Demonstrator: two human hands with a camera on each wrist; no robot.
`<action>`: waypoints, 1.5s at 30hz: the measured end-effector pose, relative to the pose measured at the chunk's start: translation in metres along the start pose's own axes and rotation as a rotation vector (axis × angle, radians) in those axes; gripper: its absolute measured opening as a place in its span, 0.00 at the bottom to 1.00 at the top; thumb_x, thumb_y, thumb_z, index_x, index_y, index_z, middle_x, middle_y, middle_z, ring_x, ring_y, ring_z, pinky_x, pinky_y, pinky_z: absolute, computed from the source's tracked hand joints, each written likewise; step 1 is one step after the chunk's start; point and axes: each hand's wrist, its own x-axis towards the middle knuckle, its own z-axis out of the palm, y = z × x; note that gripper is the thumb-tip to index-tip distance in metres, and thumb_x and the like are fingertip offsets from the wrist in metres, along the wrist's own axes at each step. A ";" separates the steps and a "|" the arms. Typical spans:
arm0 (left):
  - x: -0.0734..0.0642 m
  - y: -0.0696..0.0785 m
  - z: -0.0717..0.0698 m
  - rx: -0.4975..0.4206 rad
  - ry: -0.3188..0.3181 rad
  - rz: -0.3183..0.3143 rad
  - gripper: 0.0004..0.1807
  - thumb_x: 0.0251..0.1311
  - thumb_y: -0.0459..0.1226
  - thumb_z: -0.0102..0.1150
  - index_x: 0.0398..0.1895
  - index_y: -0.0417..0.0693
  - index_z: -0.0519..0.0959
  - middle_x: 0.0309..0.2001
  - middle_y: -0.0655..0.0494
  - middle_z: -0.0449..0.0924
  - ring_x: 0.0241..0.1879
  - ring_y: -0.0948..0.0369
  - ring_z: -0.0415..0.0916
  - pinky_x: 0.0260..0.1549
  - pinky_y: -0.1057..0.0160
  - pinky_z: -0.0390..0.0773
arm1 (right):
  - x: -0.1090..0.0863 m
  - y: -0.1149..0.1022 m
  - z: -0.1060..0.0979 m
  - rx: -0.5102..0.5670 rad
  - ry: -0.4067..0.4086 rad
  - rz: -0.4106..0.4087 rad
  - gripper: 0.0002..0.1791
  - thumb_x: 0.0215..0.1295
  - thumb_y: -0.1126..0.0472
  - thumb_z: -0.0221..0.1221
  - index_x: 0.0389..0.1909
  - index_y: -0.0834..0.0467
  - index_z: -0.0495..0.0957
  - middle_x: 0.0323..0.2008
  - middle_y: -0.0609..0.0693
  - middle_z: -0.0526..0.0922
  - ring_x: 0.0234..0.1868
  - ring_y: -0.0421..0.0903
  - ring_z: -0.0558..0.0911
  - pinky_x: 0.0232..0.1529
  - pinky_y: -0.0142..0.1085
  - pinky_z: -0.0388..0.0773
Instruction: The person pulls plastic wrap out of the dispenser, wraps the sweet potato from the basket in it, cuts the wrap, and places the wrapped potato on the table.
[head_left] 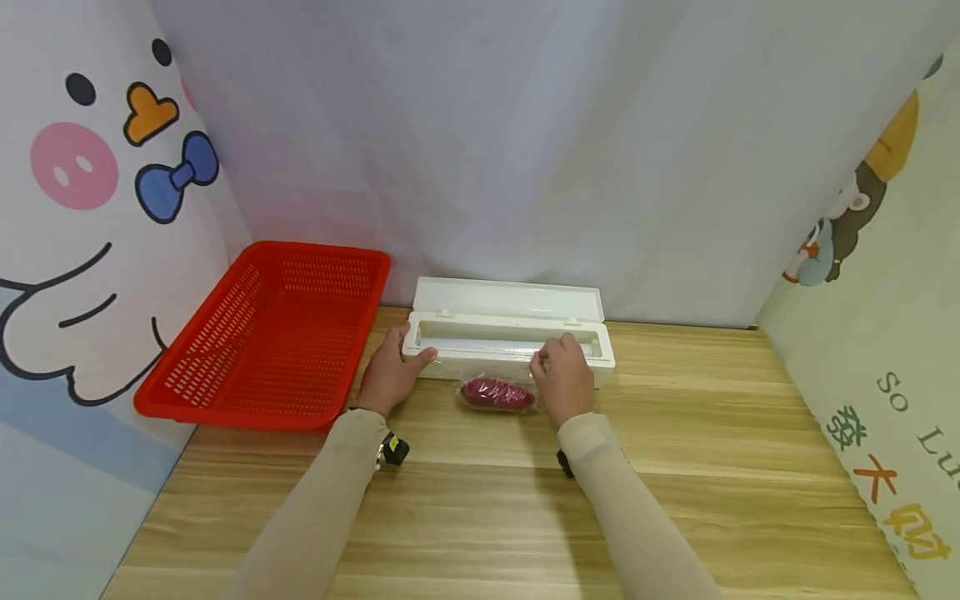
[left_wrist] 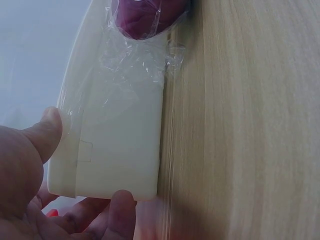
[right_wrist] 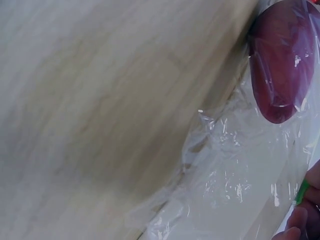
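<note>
A white cling film dispenser [head_left: 517, 369] stands with its lid [head_left: 510, 298] raised, a film roll [head_left: 480, 344] inside. My left hand [head_left: 392, 371] grips its left end, thumb over the front top edge and fingers round the end wall. In front lies a reddish-purple sweet potato [head_left: 497, 394] under clear film [right_wrist: 235, 175] that runs up to the box's front edge. At that edge, right of the sweet potato, my right hand [head_left: 566, 379] has curled fingers and pinches a small green slide cutter [right_wrist: 302, 192], mostly hidden by the fingertips.
A red plastic basket [head_left: 367, 333] stands left of the dispenser, close by the left forearm. A grey curtain [head_left: 525, 167] hangs right behind the box. Printed panels border both sides, and the wooden table [head_left: 480, 517] extends toward me.
</note>
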 end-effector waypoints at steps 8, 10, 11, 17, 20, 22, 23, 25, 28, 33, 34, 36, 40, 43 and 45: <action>0.000 0.000 0.000 0.000 -0.001 -0.001 0.44 0.72 0.53 0.61 0.82 0.48 0.53 0.78 0.42 0.60 0.75 0.46 0.60 0.74 0.42 0.58 | 0.001 0.003 0.000 0.000 -0.022 0.014 0.06 0.65 0.65 0.64 0.29 0.62 0.82 0.31 0.53 0.73 0.30 0.49 0.74 0.27 0.41 0.80; 0.001 -0.001 0.000 0.001 0.000 0.002 0.44 0.72 0.53 0.61 0.82 0.48 0.53 0.78 0.41 0.60 0.75 0.45 0.60 0.73 0.42 0.58 | 0.001 0.004 0.000 0.003 -0.021 0.013 0.05 0.65 0.65 0.64 0.29 0.62 0.82 0.31 0.53 0.73 0.29 0.49 0.74 0.27 0.41 0.80; 0.001 -0.001 0.001 0.002 0.001 0.002 0.44 0.72 0.53 0.61 0.82 0.48 0.53 0.78 0.41 0.60 0.75 0.45 0.60 0.73 0.42 0.59 | 0.001 0.004 0.000 0.004 -0.022 0.013 0.05 0.65 0.65 0.64 0.29 0.62 0.82 0.31 0.53 0.73 0.29 0.49 0.74 0.26 0.41 0.80; 0.002 -0.001 0.001 0.007 0.000 0.001 0.44 0.72 0.53 0.61 0.82 0.47 0.53 0.78 0.41 0.60 0.75 0.45 0.60 0.74 0.42 0.59 | 0.001 0.006 -0.002 0.035 -0.017 0.011 0.05 0.65 0.66 0.64 0.30 0.63 0.81 0.31 0.53 0.72 0.29 0.48 0.73 0.28 0.41 0.80; 0.002 -0.001 0.001 0.009 0.001 -0.003 0.44 0.72 0.53 0.61 0.82 0.48 0.53 0.78 0.41 0.60 0.75 0.46 0.60 0.74 0.42 0.58 | 0.001 0.007 -0.002 0.043 -0.018 0.010 0.05 0.65 0.66 0.64 0.30 0.63 0.81 0.31 0.53 0.72 0.30 0.48 0.73 0.30 0.41 0.80; 0.002 -0.001 0.001 0.009 -0.001 -0.005 0.44 0.72 0.53 0.61 0.82 0.48 0.53 0.78 0.41 0.60 0.75 0.45 0.60 0.74 0.42 0.58 | 0.001 0.008 -0.001 0.049 -0.020 0.015 0.05 0.65 0.66 0.64 0.30 0.63 0.81 0.32 0.53 0.71 0.30 0.48 0.73 0.31 0.41 0.80; 0.002 -0.001 0.001 0.008 -0.001 -0.005 0.44 0.72 0.53 0.61 0.82 0.48 0.53 0.78 0.41 0.60 0.75 0.45 0.60 0.74 0.42 0.58 | 0.001 0.009 -0.001 0.054 -0.019 0.016 0.05 0.65 0.66 0.64 0.30 0.63 0.81 0.32 0.53 0.71 0.30 0.48 0.73 0.32 0.41 0.80; 0.002 -0.001 0.001 0.006 -0.001 -0.006 0.44 0.71 0.53 0.61 0.82 0.48 0.53 0.77 0.41 0.61 0.75 0.45 0.60 0.74 0.42 0.59 | 0.001 0.010 -0.001 0.066 -0.018 0.019 0.05 0.65 0.67 0.64 0.30 0.63 0.81 0.32 0.53 0.71 0.30 0.48 0.73 0.32 0.40 0.80; 0.002 -0.001 0.001 -0.001 -0.002 -0.006 0.44 0.72 0.53 0.61 0.82 0.48 0.53 0.77 0.41 0.61 0.75 0.46 0.60 0.73 0.42 0.59 | 0.001 0.012 0.000 0.082 -0.016 0.022 0.05 0.66 0.68 0.63 0.30 0.64 0.80 0.32 0.53 0.70 0.30 0.49 0.73 0.34 0.40 0.81; 0.002 -0.001 0.001 -0.004 -0.001 -0.005 0.44 0.72 0.52 0.61 0.82 0.48 0.53 0.77 0.41 0.61 0.75 0.46 0.61 0.74 0.42 0.59 | 0.001 0.016 0.003 0.094 -0.029 0.042 0.05 0.66 0.68 0.62 0.31 0.64 0.80 0.32 0.53 0.69 0.31 0.50 0.74 0.37 0.40 0.81; 0.001 -0.001 0.001 -0.003 -0.001 -0.006 0.44 0.72 0.52 0.61 0.82 0.48 0.53 0.77 0.42 0.61 0.75 0.46 0.61 0.74 0.42 0.58 | 0.001 0.017 0.004 0.094 -0.029 0.044 0.04 0.66 0.68 0.62 0.31 0.64 0.80 0.33 0.53 0.69 0.32 0.50 0.74 0.37 0.40 0.81; 0.001 -0.001 0.001 -0.003 0.000 -0.007 0.44 0.71 0.53 0.61 0.82 0.48 0.53 0.77 0.42 0.61 0.75 0.45 0.60 0.74 0.42 0.58 | 0.001 0.017 0.003 0.094 -0.026 0.045 0.04 0.66 0.68 0.62 0.32 0.64 0.81 0.32 0.54 0.69 0.31 0.50 0.74 0.37 0.40 0.82; 0.001 -0.002 0.002 -0.005 0.003 -0.013 0.44 0.71 0.53 0.61 0.82 0.48 0.53 0.78 0.42 0.60 0.76 0.45 0.60 0.74 0.41 0.58 | 0.001 0.018 0.003 0.083 -0.011 0.034 0.04 0.66 0.68 0.62 0.31 0.65 0.81 0.32 0.54 0.70 0.30 0.50 0.74 0.35 0.41 0.82; 0.001 -0.001 0.002 -0.007 0.003 -0.016 0.44 0.71 0.53 0.61 0.82 0.49 0.53 0.78 0.42 0.60 0.76 0.45 0.59 0.74 0.41 0.57 | 0.000 0.018 0.002 0.075 -0.002 0.023 0.04 0.66 0.67 0.62 0.31 0.64 0.80 0.32 0.54 0.70 0.30 0.50 0.74 0.34 0.41 0.81; 0.001 -0.001 0.002 -0.009 0.003 -0.019 0.44 0.71 0.53 0.61 0.82 0.49 0.53 0.78 0.42 0.59 0.76 0.45 0.59 0.74 0.41 0.57 | 0.000 0.019 0.001 0.073 0.006 0.019 0.05 0.65 0.67 0.63 0.31 0.64 0.80 0.32 0.54 0.70 0.30 0.49 0.74 0.34 0.41 0.81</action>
